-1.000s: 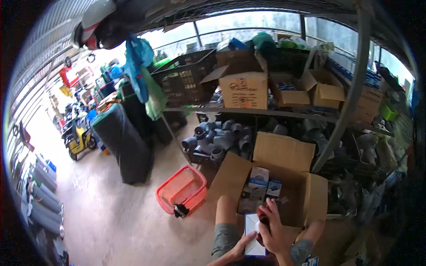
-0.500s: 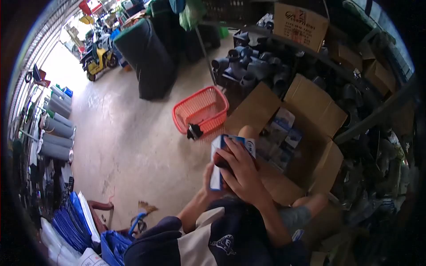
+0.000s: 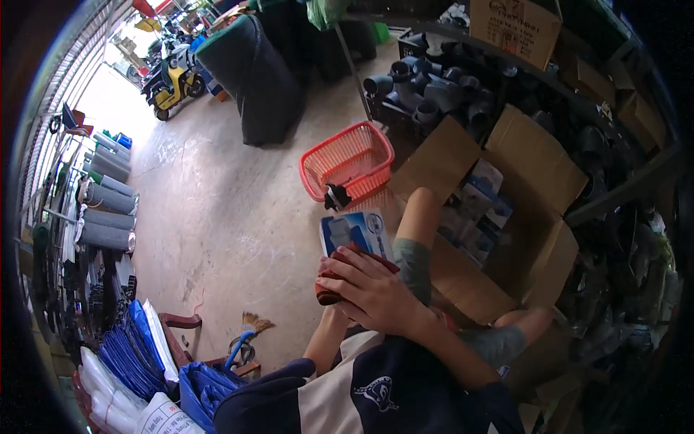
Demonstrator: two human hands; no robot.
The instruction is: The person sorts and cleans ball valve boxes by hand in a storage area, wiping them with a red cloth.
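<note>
With its fingers laid close together across a red-brown cloth (image 3: 329, 291), the right hand (image 3: 377, 293) presses that cloth against the near part of a blue-and-white box (image 3: 356, 233). The right hand grips the cloth — its fingers slant toward the left — and partly covers the box, whose printed face shows just beyond the knuckles, on the far side of the hand. The left hand (image 3: 323, 269) is closed on the box at its left edge, mostly hidden behind the right hand and the cloth; its full grip cannot be made out.

The box is tilted, held in front of the person's dark and beige shirt (image 3: 340, 383), to the left of a bare knee (image 3: 422, 206). To the right of that knee, an open cardboard carton (image 3: 535, 253) stands with its flaps spread, with small printed boxes (image 3: 473, 210) along its left part. A red plastic basket (image 3: 347, 163) sits on the floor (image 3: 217, 210) beyond the held box, a small black item (image 3: 337, 197) at its near rim. Farther right lie grey pipe fittings (image 3: 434, 90) — heaped behind the carton — and a yellow scooter (image 3: 172, 85) stands at the far left.
</note>
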